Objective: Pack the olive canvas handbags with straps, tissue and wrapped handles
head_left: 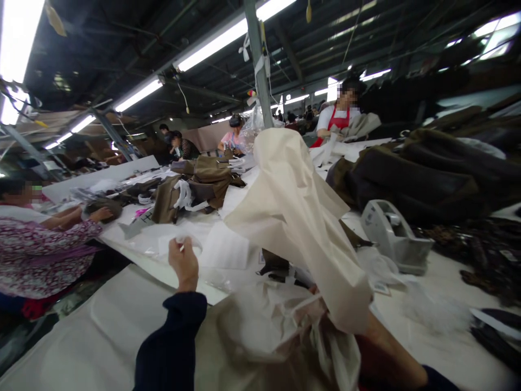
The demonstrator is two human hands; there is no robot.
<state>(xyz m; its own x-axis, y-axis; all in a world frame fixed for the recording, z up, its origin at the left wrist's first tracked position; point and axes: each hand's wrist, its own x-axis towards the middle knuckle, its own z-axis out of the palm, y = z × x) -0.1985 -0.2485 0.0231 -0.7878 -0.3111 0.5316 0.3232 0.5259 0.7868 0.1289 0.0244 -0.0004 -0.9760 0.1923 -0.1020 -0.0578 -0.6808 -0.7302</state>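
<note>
White worktable [439, 320], gray tape dispenser [393, 236], fluorescent tubes [211, 42] overhead

Work table [423, 347], cloth sheet [293, 217] in the middle

Right: tape dispenser [393, 236] just before heaped coats [419, 176]. Far: garment pieces [203, 182] on the table. Left: co-worker [40, 239] alongside the table.

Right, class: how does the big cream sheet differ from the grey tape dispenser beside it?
The cream sheet is soft and creased, while the grey tape dispenser is rigid and hard-edged. The sheet rises in a tall, loose fold; the dispenser sits low and squat. The sheet is far larger than the dispenser. Both are pale.
</note>
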